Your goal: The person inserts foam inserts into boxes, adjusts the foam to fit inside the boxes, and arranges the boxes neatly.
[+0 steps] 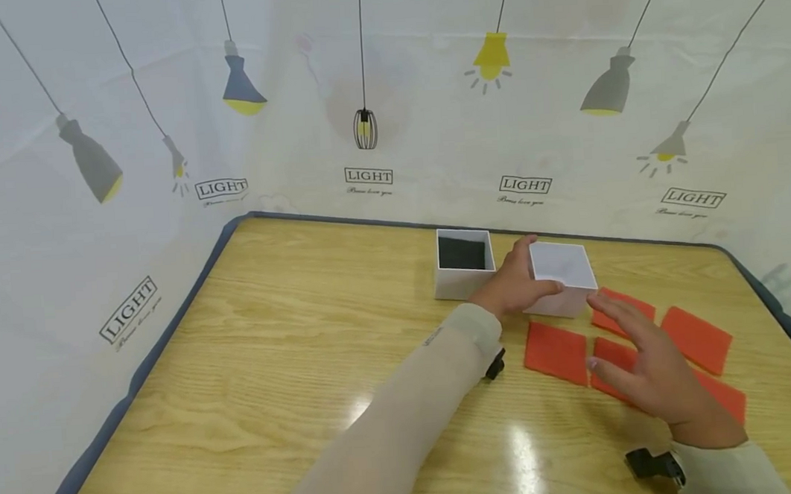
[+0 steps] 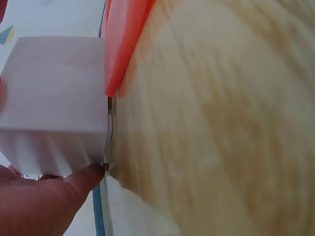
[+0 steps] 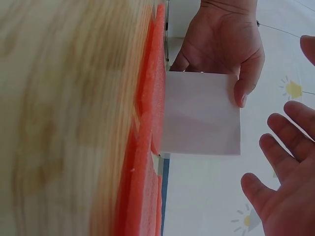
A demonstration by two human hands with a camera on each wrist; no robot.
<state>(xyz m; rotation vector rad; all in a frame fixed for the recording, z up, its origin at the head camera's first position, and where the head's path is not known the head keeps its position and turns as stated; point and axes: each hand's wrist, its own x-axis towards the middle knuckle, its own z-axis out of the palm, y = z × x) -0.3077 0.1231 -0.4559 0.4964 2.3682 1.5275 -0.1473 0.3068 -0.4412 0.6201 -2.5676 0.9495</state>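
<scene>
A white box (image 1: 559, 302) stands at the back right of the table, its left side held by my left hand (image 1: 514, 282). The thumb lies across its front and the fingers are along the left side. From the right wrist view, the left hand (image 3: 226, 44) is seen at the box (image 3: 202, 113). My right hand (image 1: 664, 371) is held over several flat red foam squares (image 1: 555, 350), fingers spread and nothing in it. Left of the held box stands a second white box (image 1: 464, 283), open at the top, with dark green or black material (image 1: 461, 253) inside.
Light wood table (image 1: 274, 358) with a dark blue edge strip (image 1: 340, 221) along the back and sides. White curtain walls (image 1: 420, 74) printed with lamps rise close behind both boxes. The red squares lie in front and to the right of the held box.
</scene>
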